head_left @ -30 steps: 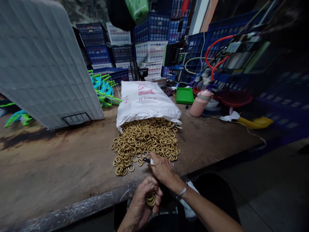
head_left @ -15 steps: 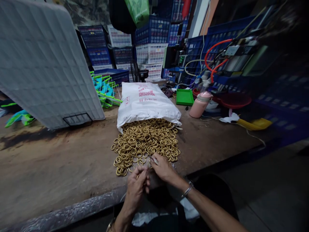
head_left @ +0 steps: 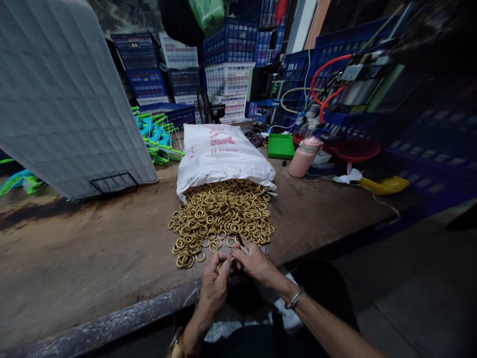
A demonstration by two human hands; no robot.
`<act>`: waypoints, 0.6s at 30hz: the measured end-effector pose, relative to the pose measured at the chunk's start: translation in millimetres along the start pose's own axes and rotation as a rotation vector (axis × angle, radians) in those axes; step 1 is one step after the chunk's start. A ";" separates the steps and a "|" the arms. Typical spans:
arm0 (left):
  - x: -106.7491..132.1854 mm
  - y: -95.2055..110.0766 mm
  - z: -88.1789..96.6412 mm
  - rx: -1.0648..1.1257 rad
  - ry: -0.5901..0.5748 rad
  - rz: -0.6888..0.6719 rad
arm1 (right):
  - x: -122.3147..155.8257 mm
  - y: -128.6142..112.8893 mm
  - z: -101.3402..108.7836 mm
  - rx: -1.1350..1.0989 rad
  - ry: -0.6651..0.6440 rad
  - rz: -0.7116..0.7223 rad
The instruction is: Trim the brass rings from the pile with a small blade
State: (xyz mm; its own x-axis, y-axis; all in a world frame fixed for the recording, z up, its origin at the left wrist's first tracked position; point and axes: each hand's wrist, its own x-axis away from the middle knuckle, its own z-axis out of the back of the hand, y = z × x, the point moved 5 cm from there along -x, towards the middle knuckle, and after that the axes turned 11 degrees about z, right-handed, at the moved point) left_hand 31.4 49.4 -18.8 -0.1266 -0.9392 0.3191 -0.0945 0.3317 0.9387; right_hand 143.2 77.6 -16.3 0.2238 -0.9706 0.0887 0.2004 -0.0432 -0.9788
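Note:
Brass-coloured rings (head_left: 219,211) spill in a heap from the mouth of a white printed sack (head_left: 227,154). At the near edge of the heap, my left hand (head_left: 214,283) is closed, its thumb and fingers pinching a brass ring (head_left: 219,268). Close beside it, my right hand (head_left: 257,262) is closed around a slim tool (head_left: 242,245) with a dark tip and a pale body; its exact kind is unclear. The fingertips of both hands meet over the table's front edge, and what lies between them is partly hidden.
A pale ribbed panel (head_left: 74,99) stands at the left. Beyond the sack are stacked crates (head_left: 229,77). To the right are a green tray (head_left: 280,145), a pink bottle (head_left: 303,158), a yellow scoop (head_left: 385,186) and a machine with orange hoses (head_left: 328,62).
My hands have come together, the right moving toward the left. The tool's dark tip now points up and away, and the view has shifted slightly.

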 end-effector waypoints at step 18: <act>10.3 -10.3 -12.9 0.296 -0.168 0.313 | 5.4 -5.9 7.3 0.283 0.082 0.155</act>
State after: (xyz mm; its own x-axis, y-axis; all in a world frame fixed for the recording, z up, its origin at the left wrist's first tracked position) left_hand 43.8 35.2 -23.6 -0.3503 -0.7706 0.5323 -0.3014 0.6309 0.7149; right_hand 150.3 74.3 -8.6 0.1969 -0.9768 -0.0841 0.4297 0.1631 -0.8881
